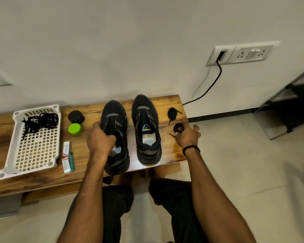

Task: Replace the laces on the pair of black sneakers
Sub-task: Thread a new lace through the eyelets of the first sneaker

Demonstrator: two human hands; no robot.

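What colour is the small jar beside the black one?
The small jar is bright green, seen in the head view.

Wooden bench [42, 182]: sneakers [146, 127], lace coils [172, 112], tray [9, 155], jars [76, 116], packets [66, 148].
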